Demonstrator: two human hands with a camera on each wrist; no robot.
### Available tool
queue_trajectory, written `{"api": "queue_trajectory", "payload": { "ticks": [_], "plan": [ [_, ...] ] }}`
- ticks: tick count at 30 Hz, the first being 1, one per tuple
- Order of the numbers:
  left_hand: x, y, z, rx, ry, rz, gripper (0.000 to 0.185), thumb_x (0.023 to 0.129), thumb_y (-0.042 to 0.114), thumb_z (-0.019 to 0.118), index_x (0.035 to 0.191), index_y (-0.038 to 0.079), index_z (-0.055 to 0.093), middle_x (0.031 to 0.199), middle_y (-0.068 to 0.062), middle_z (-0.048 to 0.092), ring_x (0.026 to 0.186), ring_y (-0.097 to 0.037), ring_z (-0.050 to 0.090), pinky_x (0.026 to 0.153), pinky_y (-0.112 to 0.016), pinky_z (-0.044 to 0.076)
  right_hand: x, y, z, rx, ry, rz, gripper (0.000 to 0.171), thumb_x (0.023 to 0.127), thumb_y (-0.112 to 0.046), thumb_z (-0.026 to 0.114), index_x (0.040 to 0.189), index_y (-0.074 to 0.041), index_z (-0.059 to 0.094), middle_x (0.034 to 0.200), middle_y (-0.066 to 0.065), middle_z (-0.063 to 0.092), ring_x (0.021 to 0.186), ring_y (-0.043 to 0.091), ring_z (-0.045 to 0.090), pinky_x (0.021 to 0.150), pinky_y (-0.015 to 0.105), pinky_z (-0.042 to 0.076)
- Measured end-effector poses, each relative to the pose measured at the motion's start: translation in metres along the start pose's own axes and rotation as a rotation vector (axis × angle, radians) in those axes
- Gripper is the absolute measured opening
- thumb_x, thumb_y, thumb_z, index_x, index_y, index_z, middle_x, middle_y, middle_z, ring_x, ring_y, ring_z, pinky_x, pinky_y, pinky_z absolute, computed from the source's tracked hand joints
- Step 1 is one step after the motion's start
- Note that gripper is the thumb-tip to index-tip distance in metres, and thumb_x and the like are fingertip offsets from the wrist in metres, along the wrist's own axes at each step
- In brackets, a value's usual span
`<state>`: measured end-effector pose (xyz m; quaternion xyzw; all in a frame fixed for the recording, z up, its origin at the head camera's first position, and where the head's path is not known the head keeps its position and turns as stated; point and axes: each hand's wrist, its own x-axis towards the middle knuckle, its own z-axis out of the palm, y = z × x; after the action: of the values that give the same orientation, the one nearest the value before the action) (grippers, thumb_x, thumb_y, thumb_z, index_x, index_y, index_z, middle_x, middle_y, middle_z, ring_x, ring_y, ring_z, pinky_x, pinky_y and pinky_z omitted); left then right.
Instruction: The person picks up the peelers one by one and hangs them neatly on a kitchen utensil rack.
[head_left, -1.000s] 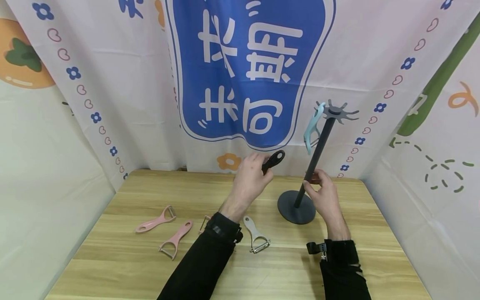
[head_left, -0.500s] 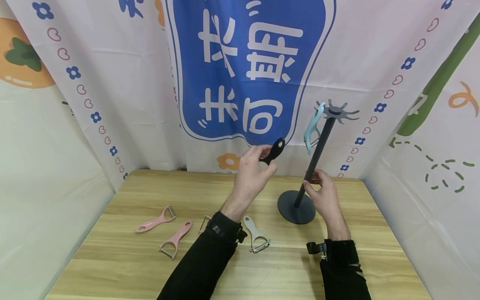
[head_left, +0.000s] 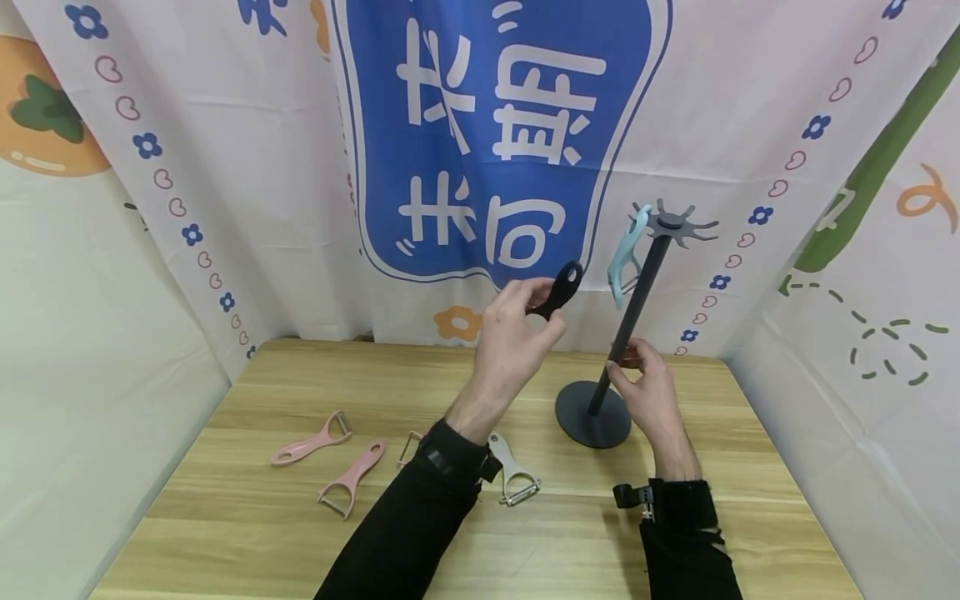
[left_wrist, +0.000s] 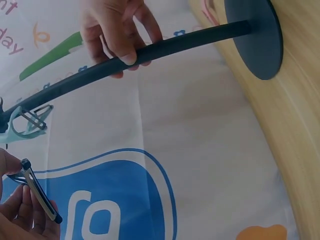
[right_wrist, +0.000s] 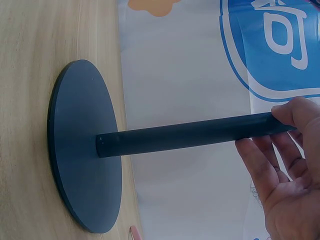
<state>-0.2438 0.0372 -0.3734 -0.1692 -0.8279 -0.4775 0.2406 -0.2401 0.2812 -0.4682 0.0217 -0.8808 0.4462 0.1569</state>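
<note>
My left hand (head_left: 513, 337) holds a black peeler (head_left: 565, 287) in the air by its head end, with the holed handle end pointing up and right. In the left wrist view, the metal blade (left_wrist: 41, 194) of this peeler shows between thumb and fingers. My right hand (head_left: 651, 396) grips the upright pole (head_left: 637, 308) of a dark grey stand, thumb on one side and fingers on the other. At the top of the stand is a ring of hooks (head_left: 673, 223). A light blue peeler (head_left: 622, 260) hangs on a hook at its left, close to the black one.
On the wooden table (head_left: 555, 550) lie two pink peelers (head_left: 311, 447) to the left. A white peeler (head_left: 513, 471) lies near the middle, and another peeler (head_left: 407, 448) is partly hidden by my left forearm. The stand's round base (head_left: 581, 421) is at the back right. A printed curtain hangs behind.
My left hand has risen and moved slightly right with the black peeler, bringing its handle end closer to the light blue peeler. My right hand and the stand have stayed in place.
</note>
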Motion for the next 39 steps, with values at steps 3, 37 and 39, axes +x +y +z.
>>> {"api": "queue_trajectory", "payload": {
  "ticks": [3, 37, 39],
  "plan": [
    [0.001, 0.006, -0.001, -0.001, 0.004, 0.016, 0.042, 0.106, 0.016, 0.084, 0.147, 0.009, 0.077, 0.136, -0.009, 0.079, 0.125, -0.027, 0.080, 0.114, -0.043, 0.069, 0.000, 0.000, 0.000, 0.001, 0.001, -0.001, 0.037, 0.115, -0.005, 0.070, 0.152, 0.000, 0.065, 0.142, 0.031, 0.071, 0.136, 0.054, 0.072, 0.116, 0.077, 0.056],
    [0.015, 0.052, 0.000, -0.059, -0.023, 0.154, 0.044, 0.107, 0.017, 0.083, 0.150, 0.008, 0.075, 0.136, -0.009, 0.079, 0.125, -0.024, 0.078, 0.111, -0.035, 0.068, 0.002, 0.005, 0.000, 0.019, 0.000, -0.025, 0.038, 0.115, -0.005, 0.071, 0.152, 0.000, 0.065, 0.140, 0.031, 0.073, 0.138, 0.055, 0.072, 0.116, 0.078, 0.057],
    [0.017, 0.054, 0.001, -0.050, -0.025, 0.156, 0.045, 0.108, 0.018, 0.083, 0.151, 0.009, 0.075, 0.137, -0.009, 0.079, 0.126, -0.023, 0.078, 0.112, -0.034, 0.067, 0.002, 0.005, 0.000, 0.023, 0.002, -0.031, 0.037, 0.115, -0.005, 0.071, 0.152, 0.000, 0.066, 0.140, 0.030, 0.073, 0.137, 0.055, 0.072, 0.116, 0.078, 0.058]
  ]
}}
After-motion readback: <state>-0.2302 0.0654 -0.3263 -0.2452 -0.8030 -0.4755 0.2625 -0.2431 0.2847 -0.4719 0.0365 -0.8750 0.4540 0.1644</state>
